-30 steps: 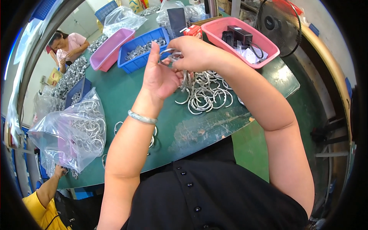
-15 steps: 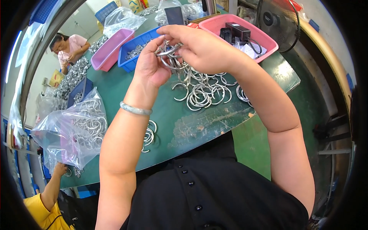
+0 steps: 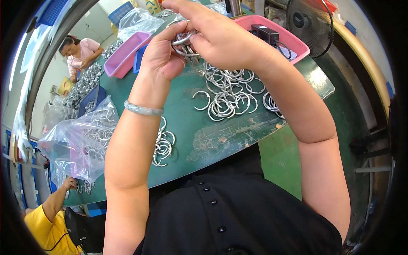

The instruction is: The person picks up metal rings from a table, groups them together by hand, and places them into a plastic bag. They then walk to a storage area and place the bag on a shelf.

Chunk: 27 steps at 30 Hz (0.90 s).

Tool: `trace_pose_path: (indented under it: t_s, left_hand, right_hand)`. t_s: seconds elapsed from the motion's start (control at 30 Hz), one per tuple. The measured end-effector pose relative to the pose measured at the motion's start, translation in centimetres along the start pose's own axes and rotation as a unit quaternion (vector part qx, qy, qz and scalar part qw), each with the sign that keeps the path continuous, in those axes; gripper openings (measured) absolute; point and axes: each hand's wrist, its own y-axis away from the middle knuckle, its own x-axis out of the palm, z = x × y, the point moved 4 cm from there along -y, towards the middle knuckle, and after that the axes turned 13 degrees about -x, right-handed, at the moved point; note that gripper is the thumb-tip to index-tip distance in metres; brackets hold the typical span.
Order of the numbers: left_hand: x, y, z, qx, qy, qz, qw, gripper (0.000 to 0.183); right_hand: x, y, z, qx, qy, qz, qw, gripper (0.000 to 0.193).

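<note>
A green counter (image 3: 182,97) spread below. At its far right stood a pink basin (image 3: 297,37); nearer, a loose pile of rings (image 3: 229,100) lay. Farther left, above the counter, the right hand (image 3: 225,40) and left hand (image 3: 157,55) together gripped several silver rings (image 3: 183,41).

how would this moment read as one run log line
left hand: on metal rings | right hand: on same rings | loose rings: piled on green table | pink tub: holds black box
</note>
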Motion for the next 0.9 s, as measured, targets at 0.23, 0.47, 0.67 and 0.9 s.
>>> trace_pose_path:
  t_s: [0.23, 0.47, 0.67, 0.9]
  left_hand:
    - [-0.1, 0.4, -0.8, 0.013, 0.006, -0.026, 1.000, 0.012]
    - [-1.5, 0.0, -0.4, -0.024, -0.018, 0.036, 0.999, 0.016]
    - [-2.0, 0.6, -0.2, -0.032, -0.019, -0.012, 0.999, 0.011]
    - [-1.0, 1.5, 0.0, -0.030, -0.005, -0.016, 0.999, 0.012]
  right_hand:
    - [-2.6, -1.2, 0.3, 0.042, 0.004, -0.022, 0.999, 0.039]
    - [-2.2, 2.7, -2.6, 0.216, -0.067, 0.009, 0.974, 0.035]
    - [-0.1, 9.6, -4.3, 0.437, -0.150, -0.040, 0.886, 0.031]
    - [5.8, 15.1, -1.9, 0.582, -0.560, -0.216, 0.548, 0.038]
